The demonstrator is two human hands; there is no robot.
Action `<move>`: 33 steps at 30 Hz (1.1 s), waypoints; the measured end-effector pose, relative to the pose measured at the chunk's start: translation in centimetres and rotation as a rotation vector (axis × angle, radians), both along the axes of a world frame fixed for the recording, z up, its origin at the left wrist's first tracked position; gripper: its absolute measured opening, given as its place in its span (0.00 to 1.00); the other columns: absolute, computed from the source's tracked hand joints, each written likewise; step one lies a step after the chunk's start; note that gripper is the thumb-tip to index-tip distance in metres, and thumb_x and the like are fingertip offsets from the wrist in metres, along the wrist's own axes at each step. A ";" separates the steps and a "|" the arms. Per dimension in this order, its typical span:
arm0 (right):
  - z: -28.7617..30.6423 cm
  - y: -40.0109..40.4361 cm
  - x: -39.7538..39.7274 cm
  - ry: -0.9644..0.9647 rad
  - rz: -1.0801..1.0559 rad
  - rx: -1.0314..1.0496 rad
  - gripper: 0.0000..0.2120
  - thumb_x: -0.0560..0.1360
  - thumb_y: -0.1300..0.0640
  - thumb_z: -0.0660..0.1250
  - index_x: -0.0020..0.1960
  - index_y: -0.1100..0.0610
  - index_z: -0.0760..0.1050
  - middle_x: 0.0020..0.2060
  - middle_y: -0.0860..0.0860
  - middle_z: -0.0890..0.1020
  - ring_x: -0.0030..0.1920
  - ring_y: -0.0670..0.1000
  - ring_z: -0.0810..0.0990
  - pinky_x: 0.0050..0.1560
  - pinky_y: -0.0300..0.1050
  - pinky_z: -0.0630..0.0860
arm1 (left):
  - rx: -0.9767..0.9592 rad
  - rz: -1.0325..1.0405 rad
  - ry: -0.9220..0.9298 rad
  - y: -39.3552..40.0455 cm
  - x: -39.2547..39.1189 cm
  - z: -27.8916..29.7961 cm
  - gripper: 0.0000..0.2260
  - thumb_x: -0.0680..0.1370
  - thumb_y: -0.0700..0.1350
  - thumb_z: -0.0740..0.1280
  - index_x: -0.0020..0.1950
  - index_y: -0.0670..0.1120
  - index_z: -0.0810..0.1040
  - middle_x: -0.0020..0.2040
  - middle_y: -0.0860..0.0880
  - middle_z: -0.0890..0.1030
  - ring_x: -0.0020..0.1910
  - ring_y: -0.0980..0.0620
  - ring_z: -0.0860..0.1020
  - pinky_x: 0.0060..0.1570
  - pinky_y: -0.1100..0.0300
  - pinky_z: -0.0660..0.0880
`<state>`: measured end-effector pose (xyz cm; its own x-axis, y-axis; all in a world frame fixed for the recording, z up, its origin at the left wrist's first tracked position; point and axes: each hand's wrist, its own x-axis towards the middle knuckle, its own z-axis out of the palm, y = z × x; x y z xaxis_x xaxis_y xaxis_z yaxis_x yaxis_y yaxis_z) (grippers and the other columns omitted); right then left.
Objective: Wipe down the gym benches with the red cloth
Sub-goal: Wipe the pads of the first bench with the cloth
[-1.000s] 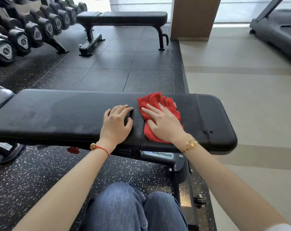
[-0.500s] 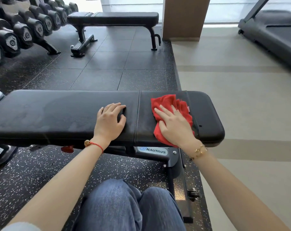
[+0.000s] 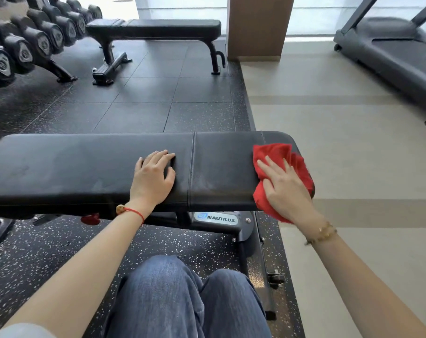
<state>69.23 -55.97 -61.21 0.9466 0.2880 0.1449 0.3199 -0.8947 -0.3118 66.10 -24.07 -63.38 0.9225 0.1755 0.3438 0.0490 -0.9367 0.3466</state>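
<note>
Cloth: our red cloth [image 3: 280, 154] now lies at the right end of the near bench [image 3: 85, 167]; half a second ago it sat just right of the seam, so we have swept it outward along the pad.
Right hand: our right hand [image 3: 286, 189] presses flat on the cloth, fingers straight and spread, not clenched.
Left hand: our left hand [image 3: 153, 179] rests on the pad just left of the seam, fingers relaxed and holding nothing; it has kept its spot.
Meaning: we judge the right section nearly wiped, while the long left stretch and the far bench [image 3: 158, 26] are yet to be done.
Writing: a plate [image 3: 216, 218] under the front edge reads "NAUTILUS".
</note>
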 end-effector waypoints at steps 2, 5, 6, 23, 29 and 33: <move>-0.3 -0.9 -1.1 0.003 0.036 0.035 0.24 0.79 0.56 0.57 0.74 0.44 0.63 0.76 0.43 0.62 0.77 0.57 0.55 0.78 0.50 0.47 | 0.006 0.001 0.002 0.1 0.1 -0.1 0.18 0.80 0.45 0.61 0.70 0.49 0.73 0.72 0.49 0.73 0.74 0.49 0.66 0.75 0.44 0.57; 0.2 -1.0 2.3 0.062 0.039 0.037 0.24 0.79 0.57 0.55 0.75 0.45 0.63 0.76 0.44 0.61 0.77 0.57 0.54 0.78 0.51 0.46 | 0.005 0.004 0.002 0.0 0.1 -0.1 0.18 0.80 0.44 0.61 0.70 0.49 0.73 0.72 0.49 0.73 0.74 0.49 0.66 0.75 0.43 0.57; 0.5 -0.6 4.0 0.088 0.020 0.022 0.24 0.80 0.56 0.55 0.75 0.45 0.62 0.77 0.44 0.60 0.77 0.58 0.53 0.78 0.53 0.46 | 0.005 0.008 0.002 -0.1 0.1 -0.1 0.18 0.80 0.44 0.61 0.70 0.49 0.74 0.72 0.49 0.73 0.74 0.49 0.66 0.75 0.43 0.57; 0.7 8.8 1.9 0.014 0.399 -0.053 0.25 0.80 0.54 0.56 0.76 0.45 0.60 0.76 0.44 0.61 0.77 0.54 0.55 0.78 0.50 0.46 | 0.027 0.027 -0.036 0.4 0.3 -0.3 0.17 0.78 0.45 0.64 0.67 0.52 0.76 0.69 0.52 0.75 0.71 0.50 0.69 0.73 0.45 0.60; 1.4 10.4 8.6 0.066 0.177 -0.129 0.25 0.81 0.55 0.52 0.78 0.51 0.56 0.78 0.49 0.55 0.78 0.61 0.50 0.77 0.55 0.45 | 0.057 0.051 -0.023 0.0 0.3 -0.2 0.17 0.78 0.46 0.63 0.67 0.52 0.75 0.69 0.52 0.75 0.71 0.51 0.69 0.73 0.45 0.60; 1.3 15.4 7.5 -0.010 0.233 -0.192 0.26 0.81 0.55 0.51 0.78 0.54 0.54 0.78 0.52 0.56 0.77 0.64 0.51 0.77 0.57 0.46 | 0.064 0.048 -0.035 0.2 0.4 -0.1 0.17 0.77 0.47 0.64 0.65 0.53 0.76 0.67 0.53 0.76 0.69 0.52 0.70 0.71 0.47 0.61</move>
